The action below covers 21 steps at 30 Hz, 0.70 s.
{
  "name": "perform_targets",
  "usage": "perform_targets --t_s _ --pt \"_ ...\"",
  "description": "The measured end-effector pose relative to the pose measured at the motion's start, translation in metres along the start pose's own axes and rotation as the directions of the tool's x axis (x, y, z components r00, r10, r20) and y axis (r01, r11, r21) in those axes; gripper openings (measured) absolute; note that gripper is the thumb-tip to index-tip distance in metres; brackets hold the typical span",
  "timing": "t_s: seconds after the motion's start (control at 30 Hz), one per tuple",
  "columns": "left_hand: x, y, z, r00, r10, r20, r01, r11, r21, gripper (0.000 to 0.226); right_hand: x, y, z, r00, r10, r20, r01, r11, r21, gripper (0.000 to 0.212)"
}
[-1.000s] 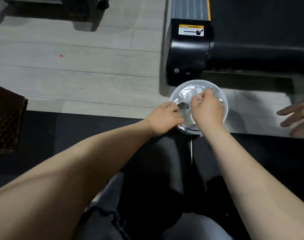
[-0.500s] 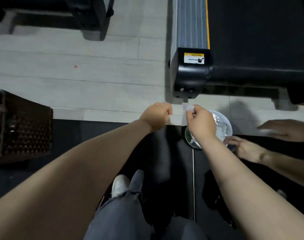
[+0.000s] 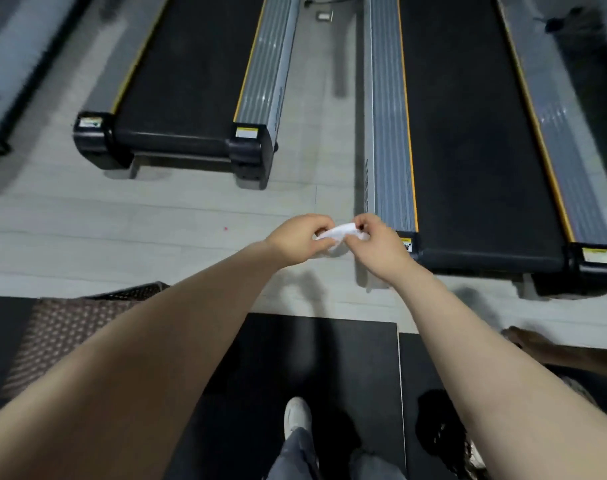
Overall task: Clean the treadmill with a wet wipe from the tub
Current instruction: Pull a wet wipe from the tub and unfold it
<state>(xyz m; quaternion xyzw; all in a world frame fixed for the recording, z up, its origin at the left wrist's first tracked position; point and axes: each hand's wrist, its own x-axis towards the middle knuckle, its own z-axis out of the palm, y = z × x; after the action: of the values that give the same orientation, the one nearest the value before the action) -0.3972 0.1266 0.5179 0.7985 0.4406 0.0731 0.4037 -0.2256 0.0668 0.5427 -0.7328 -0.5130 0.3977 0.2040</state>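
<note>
Head view: two hands, left hand (image 3: 300, 237) and right hand (image 3: 378, 242), fingers pinching one wet wipe (image 3: 340, 233) (two treadmills (image 3: 482, 140) ahead).

Materials & finishes, gym floor

Treadmill (image 3: 475, 140): matt black belt, ribbed grey side rails w/ dull sheen, glossy black plastic end caps. Wipe (image 3: 340, 233): thin white crumpled cloth. Floor (image 3: 128, 237): pale wood-look planks; mat (image 3: 315, 358): matt black.

I am stretching both bare arms out in front of me, my wrists close together. My left hand (image 3: 300, 237) and right hand (image 3: 378, 242) are curling their fingers and pinching the same small white wipe (image 3: 340, 233) between them, each at one end, knuckles turned upward.
</note>
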Motion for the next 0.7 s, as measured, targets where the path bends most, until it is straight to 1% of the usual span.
perform_targets --t_s 0.1,0.17,0.23,0.33,0.37,0.43,0.47,0.57,0.6,0.63,0.7 --pt "-0.007 0.017 -0.057 0.991 -0.109 -0.072 0.103 0.990 -0.092 0.017 0.004 -0.053 -0.020 1.000 0.024 -0.006 -0.023 0.984 0.179 0.030" --pt "-0.007 0.022 -0.087 0.981 -0.155 -0.116 0.142 0.984 -0.109 0.017 0.011 -0.080 -0.032 1.000 -0.009 -0.029 0.015 0.979 0.202 0.036" --pt "-0.004 0.026 -0.112 0.965 -0.195 -0.175 0.170 0.974 -0.147 0.017 0.019 -0.103 -0.042 0.996 -0.080 -0.041 0.086 0.981 0.176 0.037" --pt "0.004 0.037 -0.146 0.941 -0.228 -0.251 0.169 0.956 -0.239 0.026 0.036 -0.136 -0.059 0.989 -0.150 -0.010 0.150 0.979 0.134 0.028" --pt "0.007 0.041 -0.157 0.935 -0.231 -0.268 0.160 0.952 -0.261 0.025 0.043 -0.146 -0.065 0.985 -0.170 -0.003 0.169 0.979 0.114 0.021" --pt "0.013 0.046 -0.180 0.927 -0.240 -0.290 0.152 0.943 -0.297 0.013 0.061 -0.165 -0.076 0.975 -0.220 0.012 0.219 0.974 0.053 0.007" --pt "0.018 0.047 -0.191 0.923 -0.240 -0.302 0.143 0.940 -0.309 0.009 0.069 -0.175 -0.082 0.969 -0.246 0.017 0.246 0.969 0.018 0.005" --pt "0.032 0.052 -0.220 0.900 -0.261 -0.349 0.149 0.937 -0.316 0.009 0.094 -0.205 -0.100 0.949 -0.314 0.009 0.314 0.948 -0.044 0.035" --pt "0.036 0.054 -0.229 0.896 -0.270 -0.353 0.144 0.928 -0.342 0.010 0.101 -0.216 -0.107 0.944 -0.330 0.006 0.330 0.942 -0.064 0.044" --pt "0.041 0.054 -0.236 0.894 -0.287 -0.343 0.139 0.908 -0.396 0.014 0.108 -0.226 -0.113 0.940 -0.342 0.013 0.342 0.937 -0.073 0.048" --pt "0.047 0.058 -0.254 0.891 -0.329 -0.314 0.136 0.851 -0.507 0.023 0.120 -0.250 -0.124 0.937 -0.345 0.049 0.347 0.935 -0.069 0.048"
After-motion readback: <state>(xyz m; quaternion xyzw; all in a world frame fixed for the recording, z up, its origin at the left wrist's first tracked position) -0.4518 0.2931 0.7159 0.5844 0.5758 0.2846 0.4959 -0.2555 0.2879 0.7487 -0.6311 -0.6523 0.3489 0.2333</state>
